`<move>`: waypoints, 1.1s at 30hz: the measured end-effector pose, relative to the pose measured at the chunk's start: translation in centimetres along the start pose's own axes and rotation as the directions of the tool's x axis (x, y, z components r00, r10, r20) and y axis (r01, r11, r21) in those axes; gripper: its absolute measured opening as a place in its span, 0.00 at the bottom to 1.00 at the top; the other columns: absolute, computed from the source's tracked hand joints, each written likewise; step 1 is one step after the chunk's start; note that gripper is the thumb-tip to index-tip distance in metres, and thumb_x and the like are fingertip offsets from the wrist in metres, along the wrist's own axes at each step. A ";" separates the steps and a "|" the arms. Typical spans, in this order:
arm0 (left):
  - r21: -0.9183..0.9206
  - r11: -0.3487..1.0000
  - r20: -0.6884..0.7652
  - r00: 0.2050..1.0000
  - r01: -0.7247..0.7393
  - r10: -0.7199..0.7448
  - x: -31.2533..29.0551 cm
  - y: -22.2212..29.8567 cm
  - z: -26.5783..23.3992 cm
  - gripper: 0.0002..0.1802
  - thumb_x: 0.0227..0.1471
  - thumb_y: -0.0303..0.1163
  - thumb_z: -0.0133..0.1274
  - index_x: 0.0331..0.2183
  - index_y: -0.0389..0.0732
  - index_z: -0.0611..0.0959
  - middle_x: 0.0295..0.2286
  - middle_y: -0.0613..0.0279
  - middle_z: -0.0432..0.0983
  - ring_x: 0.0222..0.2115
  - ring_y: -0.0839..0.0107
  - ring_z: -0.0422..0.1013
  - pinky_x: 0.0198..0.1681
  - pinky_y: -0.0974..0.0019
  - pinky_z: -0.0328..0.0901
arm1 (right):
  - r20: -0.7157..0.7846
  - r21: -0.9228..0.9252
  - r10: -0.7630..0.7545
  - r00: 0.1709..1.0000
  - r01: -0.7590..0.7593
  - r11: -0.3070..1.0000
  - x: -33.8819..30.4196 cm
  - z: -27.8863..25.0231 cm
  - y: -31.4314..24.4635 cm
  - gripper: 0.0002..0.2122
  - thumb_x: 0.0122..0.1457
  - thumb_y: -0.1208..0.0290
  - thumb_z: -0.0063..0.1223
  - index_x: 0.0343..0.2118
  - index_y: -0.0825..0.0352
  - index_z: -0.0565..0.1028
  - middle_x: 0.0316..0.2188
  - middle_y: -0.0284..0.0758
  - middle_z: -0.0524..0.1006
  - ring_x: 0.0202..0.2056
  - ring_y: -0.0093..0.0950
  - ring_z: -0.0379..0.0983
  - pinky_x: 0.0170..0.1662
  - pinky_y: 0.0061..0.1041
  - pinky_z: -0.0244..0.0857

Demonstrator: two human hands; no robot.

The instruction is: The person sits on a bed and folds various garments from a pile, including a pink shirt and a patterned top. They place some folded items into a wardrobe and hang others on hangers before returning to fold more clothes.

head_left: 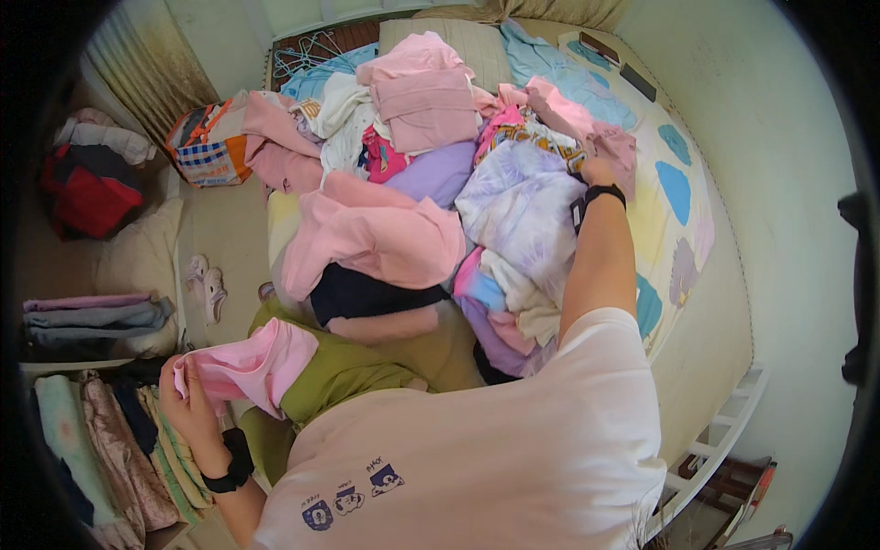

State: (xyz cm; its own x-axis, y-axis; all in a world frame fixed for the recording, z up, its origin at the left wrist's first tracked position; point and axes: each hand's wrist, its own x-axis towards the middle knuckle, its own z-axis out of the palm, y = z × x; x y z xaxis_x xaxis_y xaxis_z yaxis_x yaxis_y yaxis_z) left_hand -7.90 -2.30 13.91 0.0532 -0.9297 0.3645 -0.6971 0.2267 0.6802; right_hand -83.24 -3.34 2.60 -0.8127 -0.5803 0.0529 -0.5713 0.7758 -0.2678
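- Well to the lower left of the tie-dye garment [518,197], your left hand [191,408] pinches one edge of a bright pink garment [266,367] between thumb and fingers.
- From that pinch, the bright pink garment stretches toward the tie-dye garment, its other end lying against your olive-green trousers [344,376].
- At the upper right edge of the tie-dye garment, your right hand [600,172] reaches into the pile; its fingertips are hidden, so you cannot tell whether they are spread or closed on cloth.
- Left of the tie-dye garment, a bunched pale pink garment [376,234] partly covers a navy garment [371,295]; both lie between it and your left hand.
- Above and left of the tie-dye garment, a folded dusty-pink garment [426,110] sits above a lavender one [435,176].
- Farther above the tie-dye garment, you have a beige pillow [449,50] and, left of that, light-blue hangers [307,57].
- Far left of the tie-dye garment stands a checked shopping bag [206,151], with pale slippers [213,289] on the floor lower down.
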 end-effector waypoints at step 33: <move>0.109 0.991 0.041 0.997 -0.074 0.069 2.2 3.5 2.7 0.08 0.57 0.28 0.52 0.34 0.32 0.77 0.29 0.55 0.74 0.30 0.67 0.69 0.38 0.70 0.64 | 0.248 0.143 0.054 0.967 -0.092 0.985 6.3 2.1 0.7 0.18 0.48 0.61 0.56 0.37 0.69 0.79 0.38 0.49 0.78 0.40 0.39 0.77 0.43 0.34 0.68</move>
State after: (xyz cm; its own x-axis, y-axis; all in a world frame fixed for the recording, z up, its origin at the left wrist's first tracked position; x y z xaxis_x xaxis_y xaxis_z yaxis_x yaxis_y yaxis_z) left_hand -12.16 -4.38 15.33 -0.0248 -0.9228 0.3844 -0.7732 0.2614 0.5778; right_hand -88.47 -6.99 0.72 -0.7886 -0.5808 -0.2020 -0.4721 0.7823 -0.4064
